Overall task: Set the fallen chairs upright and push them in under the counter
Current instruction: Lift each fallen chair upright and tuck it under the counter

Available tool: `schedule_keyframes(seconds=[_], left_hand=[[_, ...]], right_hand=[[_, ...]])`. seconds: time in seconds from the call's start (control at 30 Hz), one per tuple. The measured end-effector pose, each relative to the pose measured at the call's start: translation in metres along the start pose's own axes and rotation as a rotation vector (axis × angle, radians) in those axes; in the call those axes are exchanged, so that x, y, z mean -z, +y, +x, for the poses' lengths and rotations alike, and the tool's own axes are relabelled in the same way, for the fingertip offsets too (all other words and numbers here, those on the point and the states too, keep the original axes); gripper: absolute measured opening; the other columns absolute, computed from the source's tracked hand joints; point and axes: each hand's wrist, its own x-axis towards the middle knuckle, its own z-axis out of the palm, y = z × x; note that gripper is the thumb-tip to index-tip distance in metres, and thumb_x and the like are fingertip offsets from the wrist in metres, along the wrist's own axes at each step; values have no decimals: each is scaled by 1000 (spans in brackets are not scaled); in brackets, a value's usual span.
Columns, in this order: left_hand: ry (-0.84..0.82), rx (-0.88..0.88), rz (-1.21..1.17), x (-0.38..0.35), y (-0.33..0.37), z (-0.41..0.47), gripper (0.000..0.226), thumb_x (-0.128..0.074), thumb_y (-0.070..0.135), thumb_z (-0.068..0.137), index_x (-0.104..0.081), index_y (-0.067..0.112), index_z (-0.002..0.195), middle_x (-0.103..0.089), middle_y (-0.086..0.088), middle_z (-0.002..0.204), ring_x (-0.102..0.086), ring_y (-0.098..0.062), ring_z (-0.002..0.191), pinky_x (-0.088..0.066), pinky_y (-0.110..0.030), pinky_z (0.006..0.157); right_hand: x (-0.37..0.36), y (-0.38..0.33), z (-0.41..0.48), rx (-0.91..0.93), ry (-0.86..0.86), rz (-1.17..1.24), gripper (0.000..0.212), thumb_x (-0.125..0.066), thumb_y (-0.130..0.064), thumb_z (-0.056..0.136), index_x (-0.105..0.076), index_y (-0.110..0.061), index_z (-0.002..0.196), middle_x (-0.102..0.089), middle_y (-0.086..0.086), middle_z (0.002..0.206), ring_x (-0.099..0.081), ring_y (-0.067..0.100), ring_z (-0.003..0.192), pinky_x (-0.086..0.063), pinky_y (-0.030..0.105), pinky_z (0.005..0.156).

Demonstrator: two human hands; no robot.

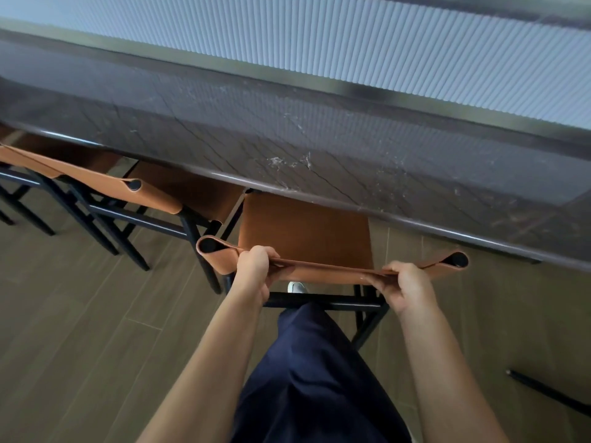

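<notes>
**stool_fan:** Chair (303, 231) upright yet?

**me:** Yep, it's standing, seat partly under the counter (287, 148) edge. My left hand (254, 266) and right hand (404, 282) both have fingers curled round the leather back strap (332, 270), squeezing it. I reckon this is the push-in step, and it needs a straight shove toward the counter. That black leg (550, 391) lying farther out from the counter might be another chair, can't tell.

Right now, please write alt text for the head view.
The left hand and right hand grip the tan backrest of an upright chair, its seat partly under the dark counter. Other chairs stand at left.
</notes>
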Motion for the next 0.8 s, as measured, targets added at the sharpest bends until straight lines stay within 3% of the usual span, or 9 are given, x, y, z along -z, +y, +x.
schedule_keyframes(seconds=[0.07,0.17,0.3,0.4,0.5,0.53,0.6,0.67,0.8], left_hand=[[-35,-18,42,-6,8,10,32,-44,-11,83,-48,-9,114,-58,-29,104,-66,-37,82,-61,-40,60],[-75,-41,85,-20,25,31,37,-42,-12,82,-47,-8,118,-54,-27,108,-63,-38,87,-61,-44,62],[-119,-10,132,-48,33,58,18,-38,-12,82,-50,-2,91,-55,-20,94,-62,-37,83,-60,-43,57],[-150,13,178,-61,35,79,18,-35,-10,83,-49,1,82,-53,-17,92,-61,-37,84,-60,-41,56],[-164,1,162,-74,46,96,17,-36,-10,84,-50,-2,84,-53,-17,93,-60,-40,91,-60,-40,51],[-178,-11,147,-80,50,100,17,-36,-11,84,-51,-4,87,-54,-18,94,-61,-41,90,-59,-38,49],[-210,-18,126,-94,51,107,19,-38,-13,84,-53,-6,93,-57,-20,98,-61,-41,89,-59,-38,49],[-237,0,113,-107,43,109,18,-38,-14,85,-53,-5,90,-57,-20,95,-60,-39,86,-59,-39,49],[-276,38,75,-126,24,110,18,-37,-13,89,-50,-3,81,-60,-20,71,-62,-34,66,-59,-38,51]], right_hand=[[-2,2,-1,11,24,25,36,-44,10,93,-37,6,128,-49,26,104,-61,38,79,-56,45,52],[-11,3,1,31,49,77,17,-44,11,94,-43,6,110,-48,27,114,-62,35,78,-56,41,46],[-16,3,17,65,73,201,30,-43,15,91,-46,3,119,-46,23,115,-61,33,82,-60,43,56],[-18,7,24,64,1,79,20,-40,11,94,-49,-6,89,-52,17,93,-59,24,75,-60,40,76],[-28,-2,40,71,-18,83,20,-40,11,94,-48,-6,89,-51,15,90,-59,23,76,-55,43,89],[-34,-10,47,75,-12,114,18,-40,12,93,-50,-2,97,-51,18,95,-59,24,78,-58,45,85],[-39,-26,61,106,57,180,29,-43,16,90,-48,4,116,-48,22,110,-59,28,83,-61,42,62],[-34,-41,74,129,126,204,24,-45,16,89,-47,6,110,-47,22,113,-58,30,82,-56,37,44],[-16,-64,91,145,157,200,28,-47,15,90,-46,8,117,-48,25,118,-59,31,83,-54,35,39]])
